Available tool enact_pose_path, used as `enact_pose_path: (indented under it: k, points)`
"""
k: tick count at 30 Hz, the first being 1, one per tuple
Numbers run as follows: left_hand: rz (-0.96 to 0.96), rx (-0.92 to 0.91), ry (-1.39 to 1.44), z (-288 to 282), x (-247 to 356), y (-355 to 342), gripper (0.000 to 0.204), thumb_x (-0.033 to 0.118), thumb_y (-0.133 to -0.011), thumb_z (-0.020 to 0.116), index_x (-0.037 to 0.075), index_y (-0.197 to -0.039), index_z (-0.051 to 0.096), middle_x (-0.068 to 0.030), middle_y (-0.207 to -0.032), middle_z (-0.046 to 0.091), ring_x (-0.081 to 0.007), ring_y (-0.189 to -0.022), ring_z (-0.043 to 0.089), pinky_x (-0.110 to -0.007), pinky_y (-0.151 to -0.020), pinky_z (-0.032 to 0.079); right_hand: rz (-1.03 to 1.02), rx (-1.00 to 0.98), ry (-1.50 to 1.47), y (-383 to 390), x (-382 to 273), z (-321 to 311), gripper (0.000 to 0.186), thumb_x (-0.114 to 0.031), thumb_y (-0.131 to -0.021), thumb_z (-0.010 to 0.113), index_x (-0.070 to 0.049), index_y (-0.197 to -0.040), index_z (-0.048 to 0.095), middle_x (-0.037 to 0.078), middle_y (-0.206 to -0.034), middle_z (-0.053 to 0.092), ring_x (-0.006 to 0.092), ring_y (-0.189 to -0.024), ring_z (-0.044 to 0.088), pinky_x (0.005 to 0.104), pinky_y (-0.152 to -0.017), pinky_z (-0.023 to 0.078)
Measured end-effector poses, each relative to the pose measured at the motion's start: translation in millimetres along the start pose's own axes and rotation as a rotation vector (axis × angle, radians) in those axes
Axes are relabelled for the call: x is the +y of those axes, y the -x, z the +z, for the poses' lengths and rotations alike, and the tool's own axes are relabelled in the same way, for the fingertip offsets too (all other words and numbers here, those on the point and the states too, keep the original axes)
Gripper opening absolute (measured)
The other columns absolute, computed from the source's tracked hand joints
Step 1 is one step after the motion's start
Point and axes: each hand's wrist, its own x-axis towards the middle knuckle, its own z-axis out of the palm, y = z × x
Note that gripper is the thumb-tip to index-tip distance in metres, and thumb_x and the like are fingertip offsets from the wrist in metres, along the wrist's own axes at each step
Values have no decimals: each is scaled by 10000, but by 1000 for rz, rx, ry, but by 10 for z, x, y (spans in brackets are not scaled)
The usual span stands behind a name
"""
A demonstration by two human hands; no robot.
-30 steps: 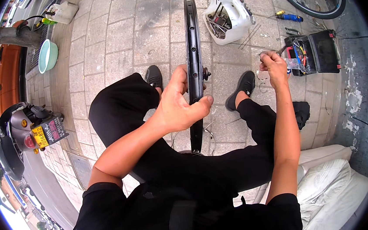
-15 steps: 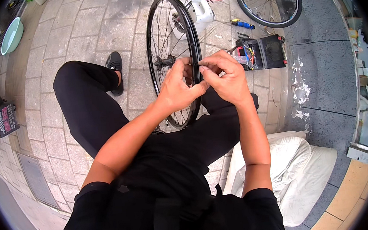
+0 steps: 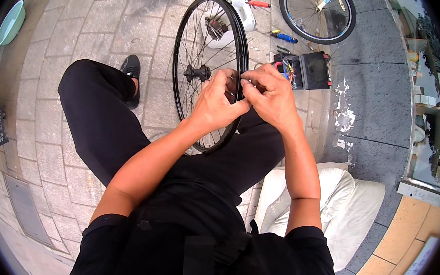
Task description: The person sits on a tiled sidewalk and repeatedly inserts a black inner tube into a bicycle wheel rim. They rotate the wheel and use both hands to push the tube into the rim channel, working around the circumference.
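A bare black bicycle wheel point(image 3: 241, 37) stands upright between my legs, its spokes and black hub point(image 3: 197, 73) facing left. My left hand point(image 3: 218, 102) is closed round the near right part of the rim, with fingertips tucked on the spoke side and the thumb reaching toward the outer face. Against that outer face my right hand point(image 3: 269, 94) is pinched, thumb and forefinger together at the rim. Whatever lies between those fingertips is too small or hidden to make out. The two hands nearly touch each other.
Beyond the wheel sits a cut white plastic jug point(image 3: 240, 10) with metal parts and red-handled pliers point(image 3: 259, 3). An open black toolbox point(image 3: 314, 70) and a blue tool point(image 3: 284, 37) lie right. Farther off stands a bicycle's wheel point(image 3: 284, 6). A white cushion point(image 3: 349, 205) lies beside me.
The whole view has shifted a little, and the wheel leans slightly more to the right at its top. Both hands keep their places on the rim, with only small finger movement.
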Motion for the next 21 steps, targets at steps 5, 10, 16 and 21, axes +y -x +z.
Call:
enact_pose_path:
  k: [5, 10, 16, 21]
  points:
    - [-60, -26, 9, 7, 40, -48, 675, 298, -744, 846, -44, -1243, 546, -211, -928, 690, -355, -829, 703, -442, -767, 569, 74, 69, 32, 18, 8, 63, 173, -102, -863, 724, -55, -1022, 768, 95, -892, 693, 267, -777, 710, 358, -716, 562]
    - [-59, -19, 29, 45, 6, -56, 695, 320, -733, 858, -35, -1248, 553, -209, -943, 688, -355, -835, 698, -447, -769, 566, -58, 61, 185, -9, 1, 26, 169, -99, -856, 728, -46, -1015, 755, 93, -889, 694, 272, -757, 709, 366, -701, 567]
    - [-72, -25, 37, 45, 7, -48, 715, 338, -726, 871, -32, -1252, 559, -212, -951, 689, -352, -846, 700, -455, -775, 566, -68, 48, 189, -26, 60, 26, 179, -129, -847, 724, -60, -1010, 755, 94, -879, 690, 316, -770, 711, 407, -702, 571]
    - [-72, -56, 27, 78, 0, -83, 757, 369, -727, 877, -43, -1277, 561, -209, -954, 691, -351, -851, 702, -458, -779, 567, -135, 93, 394, -5, -21, 37, 154, -136, -852, 727, -62, -984, 754, 108, -865, 687, 332, -755, 707, 435, -680, 563]
